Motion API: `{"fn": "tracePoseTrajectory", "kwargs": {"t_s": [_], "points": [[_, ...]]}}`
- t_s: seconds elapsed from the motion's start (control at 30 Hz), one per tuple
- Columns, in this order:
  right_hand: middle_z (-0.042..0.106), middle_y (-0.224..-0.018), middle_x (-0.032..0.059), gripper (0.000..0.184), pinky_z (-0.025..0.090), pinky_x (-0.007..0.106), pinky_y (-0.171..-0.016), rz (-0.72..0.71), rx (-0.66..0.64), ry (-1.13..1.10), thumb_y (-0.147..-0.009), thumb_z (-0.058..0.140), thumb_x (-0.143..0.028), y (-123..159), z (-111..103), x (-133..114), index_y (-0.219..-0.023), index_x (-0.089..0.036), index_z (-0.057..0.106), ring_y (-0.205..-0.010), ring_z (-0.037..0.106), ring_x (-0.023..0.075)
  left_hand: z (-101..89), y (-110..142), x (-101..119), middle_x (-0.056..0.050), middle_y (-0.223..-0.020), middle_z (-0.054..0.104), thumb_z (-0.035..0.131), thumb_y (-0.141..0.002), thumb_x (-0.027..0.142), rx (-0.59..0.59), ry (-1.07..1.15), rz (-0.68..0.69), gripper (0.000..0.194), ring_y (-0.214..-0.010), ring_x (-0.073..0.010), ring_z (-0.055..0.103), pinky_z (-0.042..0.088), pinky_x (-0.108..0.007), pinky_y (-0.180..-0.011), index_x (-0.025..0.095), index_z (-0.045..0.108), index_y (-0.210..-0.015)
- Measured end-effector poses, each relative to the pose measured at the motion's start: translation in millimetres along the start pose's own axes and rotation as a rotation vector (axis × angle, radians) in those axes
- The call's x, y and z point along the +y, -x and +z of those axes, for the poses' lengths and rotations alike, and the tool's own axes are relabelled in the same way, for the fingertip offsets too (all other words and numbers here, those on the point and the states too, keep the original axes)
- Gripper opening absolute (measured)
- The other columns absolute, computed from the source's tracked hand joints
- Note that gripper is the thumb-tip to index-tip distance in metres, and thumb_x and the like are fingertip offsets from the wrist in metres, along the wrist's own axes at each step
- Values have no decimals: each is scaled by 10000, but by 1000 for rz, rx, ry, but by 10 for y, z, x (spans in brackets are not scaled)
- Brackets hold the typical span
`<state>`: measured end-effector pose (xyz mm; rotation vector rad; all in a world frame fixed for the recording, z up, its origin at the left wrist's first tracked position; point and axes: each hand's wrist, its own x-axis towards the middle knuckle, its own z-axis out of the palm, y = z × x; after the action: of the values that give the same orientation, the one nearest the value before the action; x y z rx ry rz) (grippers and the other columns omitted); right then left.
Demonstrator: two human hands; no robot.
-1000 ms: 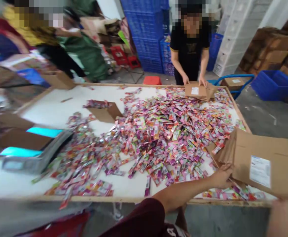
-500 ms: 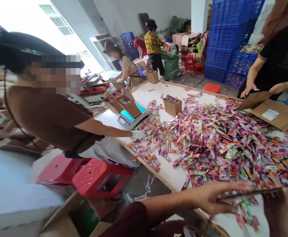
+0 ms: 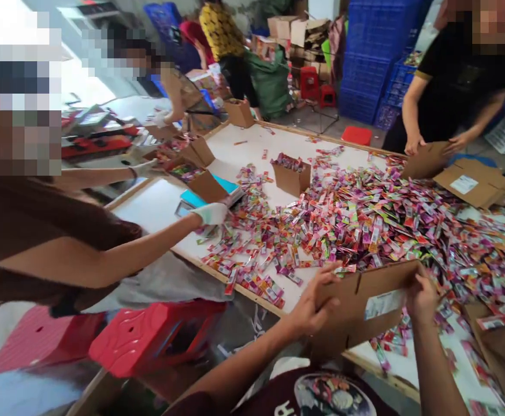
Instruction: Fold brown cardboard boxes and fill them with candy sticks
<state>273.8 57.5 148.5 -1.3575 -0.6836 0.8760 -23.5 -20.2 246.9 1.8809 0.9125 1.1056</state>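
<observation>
I see the carton (image 3: 350, 306), edge-on a moment ago, now showing its label (image 3: 385, 304) over the surface (image 3: 148, 208)'s near edge; right hand (image 3: 422, 297) clamps one end; left hand (image 3: 315, 306) touches the other, grip unclear; both are occupied.

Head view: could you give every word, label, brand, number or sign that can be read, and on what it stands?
No text reads clearly.
White paper label on the held brown cardboard box: too blurred.
White paper label on the far brown carton: too small.
Small shiny multicoloured packets: printing too small.
Dark maroon shirt: white lettering, cut off, perhaps "R".
</observation>
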Motion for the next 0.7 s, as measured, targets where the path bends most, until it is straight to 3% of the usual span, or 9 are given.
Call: {"fn": "tracePoseTrajectory", "kwargs": {"t_s": [0.07, 0.13, 0.23, 0.3, 0.43, 0.63, 0.7], "points": [[647, -1334, 111, 403, 579, 459, -964, -7, 36, 35, -1003, 658, -436, 77, 54, 93, -1312, -178, 646, -1143, 656, 252, -69, 97, -187, -170, -1652, 404, 500, -1046, 289, -41, 4, 13, 458, -1531, -317, 403, 371, -595, -1211, 313, 387, -1490], [635, -1337, 97, 400, 583, 460, -971, -9, 64, 64, -1010, 664, -427, 145, 92, 192, -1327, -185, 627, -1139, 658, 241, -106, 191, -331, -176, -1676, 368, 516, -1047, 296, -159, 14, 85, 511, -1543, -316, 386, 365, -583, -1214, 326, 354, -1530], [634, -1338, 98, 404, 590, 457, -961, -4, 82, 99, -1009, 668, -418, 223, 122, 285, -1332, -181, 626, -1138, 659, 246, -158, 290, -494, -174, -1633, 442, 534, -1036, 304, -247, 13, 125, 484, -1522, -319, 418, 356, -590, -1213, 315, 409, -1503], [633, -1340, 98, 412, 593, 455, -953, 5, 82, 119, -1003, 675, -417, 267, 122, 307, -1335, -177, 626, -1135, 660, 249, -200, 314, -597, -170, -1565, 527, 535, -1030, 344, -209, 10, 39, 415, -1491, -327, 459, 356, -600, -1210, 291, 491, -1439], [633, -1335, 101, 410, 595, 446, -940, 36, 71, 160, -1002, 676, -416, 342, 104, 310, -1331, -176, 629, -1118, 663, 238, -277, 282, -752, -184, -1476, 603, 528, -1013, 468, -85, 68, -283, 438, -1431, -348, 521, 399, -580, -1188, 247, 580, -1388], [732, -1068, 59, 405, 546, 334, -756, 79, 35, 190, -914, 665, -551, 425, 106, 241, -1093, -190, 704, -868, 623, 194, -346, 130, -832, -172, -1385, 661, 687, -885, 568, -177, 188, -402, 520, -1336, -366, 586, 444, -520, -1145, 227, 671, -1277], [727, -926, 31, 404, 515, 314, -710, 95, 33, 180, -855, 679, -565, 550, 123, 195, -1002, -191, 710, -774, 587, 181, -363, 50, -912, -159, -1244, 710, 723, -827, 612, -20, 154, -554, 542, -1241, -364, 634, 468, -509, -1115, 206, 681, -1183]]}}
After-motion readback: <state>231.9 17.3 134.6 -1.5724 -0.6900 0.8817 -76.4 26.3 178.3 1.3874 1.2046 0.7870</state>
